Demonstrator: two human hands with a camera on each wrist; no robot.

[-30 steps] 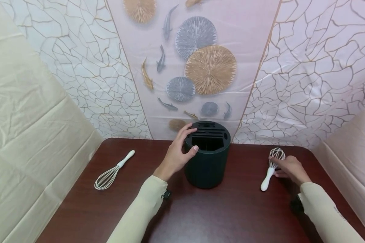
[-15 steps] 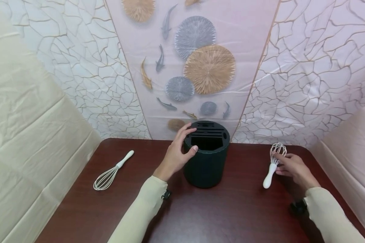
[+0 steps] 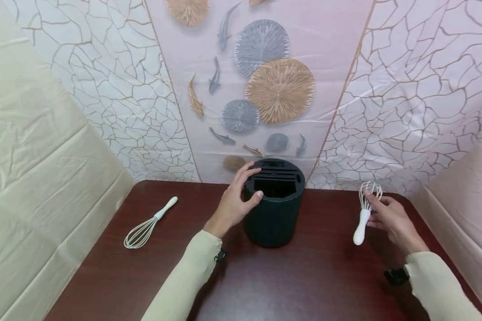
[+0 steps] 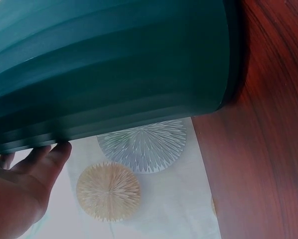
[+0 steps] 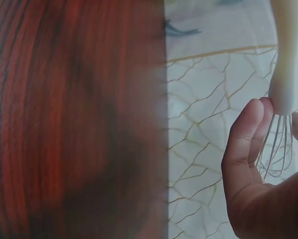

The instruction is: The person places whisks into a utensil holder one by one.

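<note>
The right hand [image 3: 389,218] pinched the small whisk [image 3: 364,214] at its wire end, handle down, clear of the table [image 3: 305,285] (right of the holder). The left hand [image 3: 233,203] clasped the dark holder [image 3: 274,209]. Such a light pinch risked a drop.

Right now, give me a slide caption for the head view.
Left hand grips the dark green holder; right hand pinches a small whisk.

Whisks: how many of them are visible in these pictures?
2. One whisk lies on the table, to the left of the dark green holder. The other whisk is held by the right hand, right of the holder. No others show.
</note>
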